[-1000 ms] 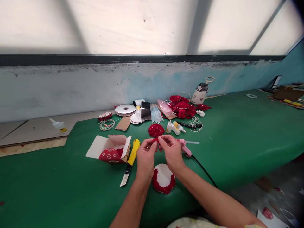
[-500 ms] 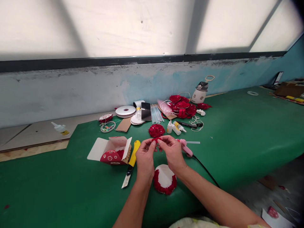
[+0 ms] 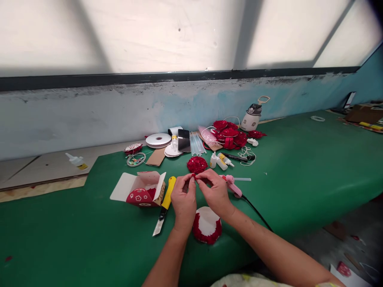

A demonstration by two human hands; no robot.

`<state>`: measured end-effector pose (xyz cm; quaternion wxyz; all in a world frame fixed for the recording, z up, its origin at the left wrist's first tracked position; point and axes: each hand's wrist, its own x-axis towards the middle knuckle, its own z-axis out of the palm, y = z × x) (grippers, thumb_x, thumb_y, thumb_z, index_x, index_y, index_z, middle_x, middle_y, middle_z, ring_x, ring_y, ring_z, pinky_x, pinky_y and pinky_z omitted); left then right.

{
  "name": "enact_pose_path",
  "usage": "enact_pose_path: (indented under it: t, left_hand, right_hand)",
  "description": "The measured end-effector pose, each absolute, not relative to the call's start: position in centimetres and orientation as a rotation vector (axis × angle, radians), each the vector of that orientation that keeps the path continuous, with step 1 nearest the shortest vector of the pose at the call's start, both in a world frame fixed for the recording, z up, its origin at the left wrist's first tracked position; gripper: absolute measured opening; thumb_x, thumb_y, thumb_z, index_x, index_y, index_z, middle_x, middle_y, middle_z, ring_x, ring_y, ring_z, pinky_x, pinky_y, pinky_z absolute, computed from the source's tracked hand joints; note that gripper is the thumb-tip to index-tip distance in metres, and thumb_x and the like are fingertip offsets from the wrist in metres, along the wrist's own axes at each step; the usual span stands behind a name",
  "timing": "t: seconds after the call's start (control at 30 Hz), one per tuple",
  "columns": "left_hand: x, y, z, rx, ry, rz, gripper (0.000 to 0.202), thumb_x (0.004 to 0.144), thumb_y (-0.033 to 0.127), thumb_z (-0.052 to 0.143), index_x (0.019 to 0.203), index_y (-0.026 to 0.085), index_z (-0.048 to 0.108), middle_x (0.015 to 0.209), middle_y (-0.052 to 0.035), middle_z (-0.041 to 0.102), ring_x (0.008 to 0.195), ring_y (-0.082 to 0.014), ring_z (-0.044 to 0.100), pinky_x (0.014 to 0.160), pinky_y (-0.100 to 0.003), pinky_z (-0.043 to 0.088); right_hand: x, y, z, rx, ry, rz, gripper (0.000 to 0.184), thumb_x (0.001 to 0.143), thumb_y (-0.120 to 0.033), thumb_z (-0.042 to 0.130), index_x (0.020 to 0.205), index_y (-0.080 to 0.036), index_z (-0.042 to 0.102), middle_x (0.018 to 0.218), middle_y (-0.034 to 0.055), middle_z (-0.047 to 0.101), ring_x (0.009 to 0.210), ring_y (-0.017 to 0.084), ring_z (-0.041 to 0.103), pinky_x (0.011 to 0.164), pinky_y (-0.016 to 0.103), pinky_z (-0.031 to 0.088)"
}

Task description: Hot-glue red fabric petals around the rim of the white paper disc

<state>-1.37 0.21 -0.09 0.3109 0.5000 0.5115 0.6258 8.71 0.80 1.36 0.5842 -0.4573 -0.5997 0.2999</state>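
Observation:
Between the fingertips of both hands is a small piece of red fabric [image 3: 194, 175], mostly hidden by the fingers. My left hand [image 3: 183, 195] pinches it from the left, and my right hand [image 3: 216, 191] pinches it from the right. Below the hands lies a round white disc [image 3: 207, 220] with red fabric pieces along its sides and lower edge. Just beyond the fingers sits a round red ruffled piece [image 3: 197, 164]. A pink glue gun [image 3: 233, 186] with a clear stick in it rests to the right of my right hand.
Left of my hands are a yellow-handled utility knife [image 3: 165, 203], its blade exposed, and an open box [image 3: 145, 191] containing red pieces. Glue bottles [image 3: 220, 160], clear glue sticks [image 3: 197, 143], a ribbon spool [image 3: 158, 140], red ruffled pieces [image 3: 230, 133] and a drink bottle [image 3: 251, 117] line the back.
My fingertips have drawn closer together, and less of the red fabric shows between them. The things on the table stay where they were.

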Motion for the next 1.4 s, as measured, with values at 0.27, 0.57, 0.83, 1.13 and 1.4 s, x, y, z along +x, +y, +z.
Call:
enact_pose_path:
  t: [0.27,0.57,0.83,1.13,1.4]
  left_hand:
    - [-1.5,0.2,0.5,1.784,1.453,1.477,0.015,0.090,0.019,0.050,0.092,0.022,0.064,0.089,-0.0054,0.062,0.085,-0.0203,0.058,0.078,-0.032,0.046]
    - [-1.8,0.4,0.4,1.887,1.368,1.195,0.023,0.090,0.014,0.044,0.097,0.016,0.065,0.092,-0.0072,0.061,0.085,-0.0180,0.057,0.076,-0.030,0.045]
    - [-2.5,0.7,1.2,1.654,1.212,0.981,0.020,0.084,0.030,0.054,0.083,0.014,0.067,0.080,-0.0044,0.061,0.072,-0.0159,0.055,0.065,-0.027,0.043]
    - [-3.1,1.0,1.0,1.443,1.121,0.903,0.023,0.082,0.034,0.059,0.081,0.014,0.069,0.072,-0.0028,0.061,0.067,-0.0140,0.050,0.059,-0.023,0.040]
    - [-2.7,0.9,1.5,1.392,1.185,0.913,0.023,0.079,0.036,0.061,0.080,0.014,0.069,0.067,-0.0006,0.058,0.063,-0.0123,0.047,0.057,-0.023,0.038]
  right_hand:
    - [10.2,0.6,2.1,-1.212,-1.731,0.533,0.018,0.082,-0.006,0.051,0.080,-0.020,0.062,0.083,0.0043,0.060,0.078,0.019,0.056,0.070,0.032,0.043]
    - [11.5,1.0,3.0,-1.439,-1.948,0.458,0.014,0.080,-0.005,0.053,0.076,-0.018,0.056,0.078,0.0026,0.062,0.071,0.016,0.055,0.060,0.027,0.034]
    - [13.0,0.7,4.6,-1.472,-2.203,0.408,0.014,0.080,-0.005,0.056,0.082,-0.019,0.058,0.086,0.0024,0.064,0.071,0.015,0.053,0.053,0.027,0.021]
    - [14.2,0.5,5.0,-1.455,-2.220,0.503,0.009,0.086,-0.018,0.062,0.078,-0.018,0.066,0.077,0.0035,0.067,0.069,0.017,0.058,0.058,0.027,0.036]
    - [14.5,-1.1,3.2,-1.488,-2.006,0.503,0.017,0.092,-0.021,0.051,0.088,-0.019,0.068,0.090,0.0061,0.072,0.090,0.022,0.064,0.083,0.035,0.043]
